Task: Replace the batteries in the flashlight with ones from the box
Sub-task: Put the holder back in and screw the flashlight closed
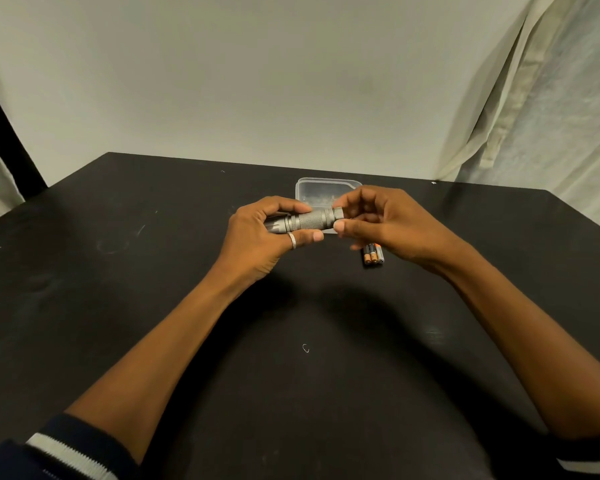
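- A clear box (326, 188) is sitting on the black bench (146, 278) just beyond the fingers (284, 203). The hands and the flashlight (312, 220) are hiding its near edge.
- Three batteries (373, 257) are lying side by side on the bench, just beneath the right fingers. Those fingers are covering their far ends, and their near ends are pointing toward the person.
- A pale wall (257, 81) is standing behind the bench, and a curtain (551, 98) is hanging well beyond the fingers, to the right.
- The flashlight is being held above the bench between the two sets of fingers, in front of the box.
- Its long axis is running roughly level from left to right. The wider head is sitting inside the left fingers and the tail is pointing toward the right ones.
- The left hand (257, 237) is gripping the head end, with fingers curled over the top and the thumb pressing under the knurled barrel. A ring (292, 241) is showing on that thumb.
- The right hand (392, 223) is pinching the tail end between thumb and forefinger. Its other fingers are curling loosely behind, holding nothing.
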